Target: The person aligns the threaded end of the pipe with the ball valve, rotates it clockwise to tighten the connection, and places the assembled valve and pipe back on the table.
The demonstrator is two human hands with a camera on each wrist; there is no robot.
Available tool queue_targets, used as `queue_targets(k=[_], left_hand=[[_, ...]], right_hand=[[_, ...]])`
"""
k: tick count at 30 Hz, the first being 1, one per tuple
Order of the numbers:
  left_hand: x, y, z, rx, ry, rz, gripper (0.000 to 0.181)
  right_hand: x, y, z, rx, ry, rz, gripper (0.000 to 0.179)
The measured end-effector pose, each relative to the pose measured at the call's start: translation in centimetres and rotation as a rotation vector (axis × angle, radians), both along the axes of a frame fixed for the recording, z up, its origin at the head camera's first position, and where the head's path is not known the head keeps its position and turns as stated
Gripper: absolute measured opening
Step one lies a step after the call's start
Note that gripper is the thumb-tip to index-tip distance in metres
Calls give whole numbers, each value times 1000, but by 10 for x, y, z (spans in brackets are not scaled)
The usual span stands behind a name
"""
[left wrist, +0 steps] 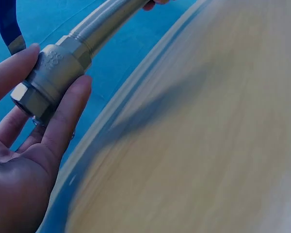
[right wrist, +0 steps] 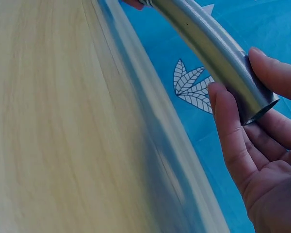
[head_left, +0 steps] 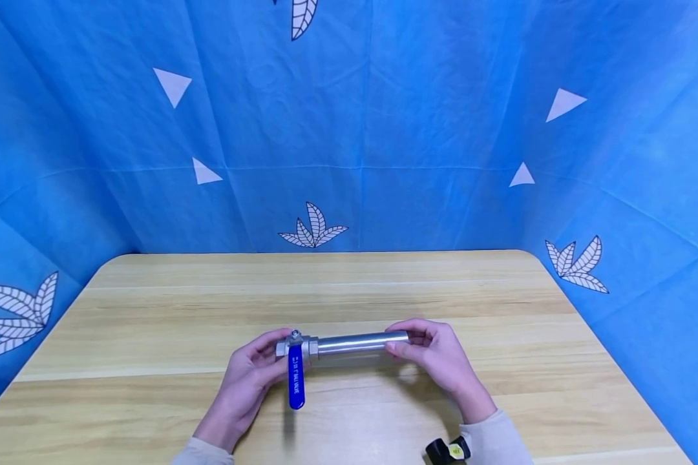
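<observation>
A metal ball valve [head_left: 310,347] with a blue lever handle [head_left: 296,378] is joined to a straight steel pipe [head_left: 351,343]. My left hand [head_left: 249,378] grips the valve body, thumb and fingers on opposite sides; the lever points toward me. In the left wrist view the valve's hexagonal end [left wrist: 34,101] lies between the fingers. At the other end, my right hand [head_left: 433,355] pinches the pipe near its tip. The right wrist view shows the pipe's open hollow end [right wrist: 261,112] just past the fingertips. Valve and pipe are held above the table, casting a shadow.
The wooden table [head_left: 169,310] spreads beneath both hands. A blue curtain [head_left: 442,129] with white triangles and leaf prints hangs behind and beside it. A black wrist strap [head_left: 440,451] is by the right sleeve [head_left: 493,439].
</observation>
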State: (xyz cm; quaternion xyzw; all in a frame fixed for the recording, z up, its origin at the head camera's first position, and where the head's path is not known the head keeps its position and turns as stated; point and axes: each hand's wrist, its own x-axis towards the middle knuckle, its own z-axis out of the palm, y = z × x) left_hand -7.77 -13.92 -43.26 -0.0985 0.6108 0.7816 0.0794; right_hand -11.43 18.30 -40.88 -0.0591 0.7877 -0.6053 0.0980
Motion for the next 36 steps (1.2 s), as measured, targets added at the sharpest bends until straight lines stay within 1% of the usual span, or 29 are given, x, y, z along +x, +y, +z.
queue_targets(k=[3, 10, 14, 18, 22, 27, 32, 34, 36], left_hand=[[-1, -1, 2, -76, -7, -5, 62], [-2, 1, 6, -253, 1, -58, 54], [-1, 3, 6, -337, 17, -70, 53], [0, 3, 4, -386, 20, -65, 51], [0, 2, 3, -381, 17, -52, 51], [-1, 3, 4, -333, 14, -36, 51], [-1, 3, 5, -222, 4, -8, 53], [-1, 3, 5, -172, 8, 3, 54], [-1, 3, 4, -141, 10, 11, 54]], right_hand=[[-1, 0, -1, -9, -2, 2, 36], [-1, 0, -1, -42, 2, 13, 35], [0, 0, 0, -55, 2, 15, 35], [1, 0, 0, -57, -5, 12, 35], [2, -1, 0, -44, -10, 13, 35], [2, -3, 0, -27, -20, -1, 35], [2, -1, 1, -52, 2, 23, 39], [1, 0, 1, -90, 28, 50, 45], [1, 1, 1, -144, 61, 77, 53]])
